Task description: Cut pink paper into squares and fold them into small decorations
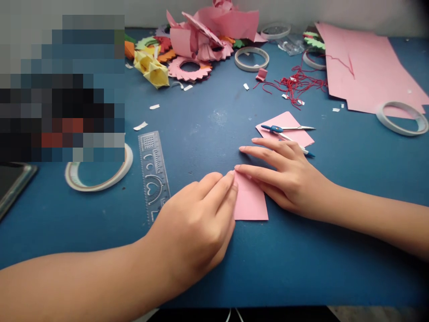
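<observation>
A small piece of pink paper (251,201) lies on the blue table in front of me. My left hand (201,219) is closed, its fingers pressed together on the paper's left edge and hiding that side. With fingers spread and stretched out, my right hand (284,174) rests over the paper's upper right edge; one fingertip lies close to the left hand's fingers. Just beyond it, a blue and silver drawing compass (276,129) lies spread on another pink paper piece (286,120). A clear plastic ruler (153,170) is beside my left hand, its lower end partly covered.
Rolls of tape (125,165) lie around the table, another tape roll (402,120) at right. Behind are folded pink paper pieces (191,42), a yellow paper shape (150,69), tangled red thread (295,85) and large pink sheets (368,67). A dark-screened device (15,183) sits at left.
</observation>
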`<action>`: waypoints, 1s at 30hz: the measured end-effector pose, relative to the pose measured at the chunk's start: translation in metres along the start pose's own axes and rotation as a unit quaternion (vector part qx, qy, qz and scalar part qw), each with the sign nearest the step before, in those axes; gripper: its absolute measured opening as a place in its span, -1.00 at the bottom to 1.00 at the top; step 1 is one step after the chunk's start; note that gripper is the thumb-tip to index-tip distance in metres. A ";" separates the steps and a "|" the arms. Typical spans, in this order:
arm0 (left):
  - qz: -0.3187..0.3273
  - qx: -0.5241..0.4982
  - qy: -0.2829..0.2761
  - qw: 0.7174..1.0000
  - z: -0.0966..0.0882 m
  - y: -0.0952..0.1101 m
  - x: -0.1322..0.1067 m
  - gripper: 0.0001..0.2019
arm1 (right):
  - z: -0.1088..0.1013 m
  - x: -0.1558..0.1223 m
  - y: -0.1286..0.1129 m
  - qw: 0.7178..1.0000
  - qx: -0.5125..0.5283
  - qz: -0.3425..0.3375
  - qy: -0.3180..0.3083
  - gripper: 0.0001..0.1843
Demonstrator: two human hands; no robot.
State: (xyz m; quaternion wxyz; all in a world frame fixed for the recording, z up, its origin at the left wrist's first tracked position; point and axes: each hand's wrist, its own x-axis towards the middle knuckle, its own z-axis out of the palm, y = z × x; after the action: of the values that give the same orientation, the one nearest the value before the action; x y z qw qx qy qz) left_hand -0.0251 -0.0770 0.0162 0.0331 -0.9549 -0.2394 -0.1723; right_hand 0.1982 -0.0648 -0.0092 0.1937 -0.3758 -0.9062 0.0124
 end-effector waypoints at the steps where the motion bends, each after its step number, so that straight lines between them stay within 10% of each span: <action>1: 0.002 0.002 -0.001 1.000 0.000 0.001 0.000 -0.69 | 0.000 0.000 0.000 1.000 -0.001 0.001 -0.001 -0.66; 30: -0.033 0.131 -0.013 0.991 -0.009 0.004 -0.007 -0.78 | -0.002 0.002 -0.003 0.997 -0.068 -0.002 0.040 -0.76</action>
State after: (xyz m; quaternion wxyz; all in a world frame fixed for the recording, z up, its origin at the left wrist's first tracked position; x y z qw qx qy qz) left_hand -0.0324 -0.0849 0.0226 0.1494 -0.9359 -0.2921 -0.1279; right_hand 0.1955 -0.0664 -0.0064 0.2034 -0.3869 -0.8971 -0.0648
